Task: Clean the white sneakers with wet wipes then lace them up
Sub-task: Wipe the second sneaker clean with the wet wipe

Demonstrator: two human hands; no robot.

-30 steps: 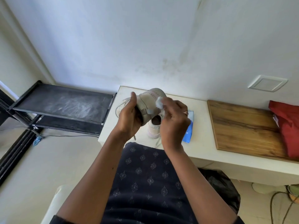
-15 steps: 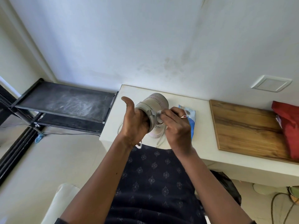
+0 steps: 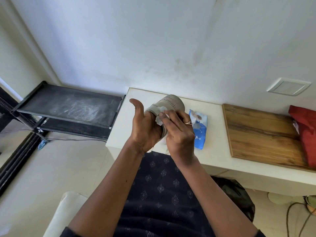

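My left hand holds a white sneaker above the white table, its toe pointing away from me and its sole edge toward me. The left thumb sticks up free. My right hand presses a crumpled white wet wipe against the sneaker's sole edge. A second sneaker is almost wholly hidden behind my hands; only a pale sliver shows. A blue pack of wet wipes lies on the table just right of my right hand.
A wooden board lies on the table's right part, with a red cloth bag at its far right. A black metal shelf stands left of the table. A dark bag sits under the table, cables at the floor's right.
The sneaker has been turned in my left hand so its sole edge faces me. The wipe has slid along that edge, and the second sneaker has gone out of sight behind my hands.
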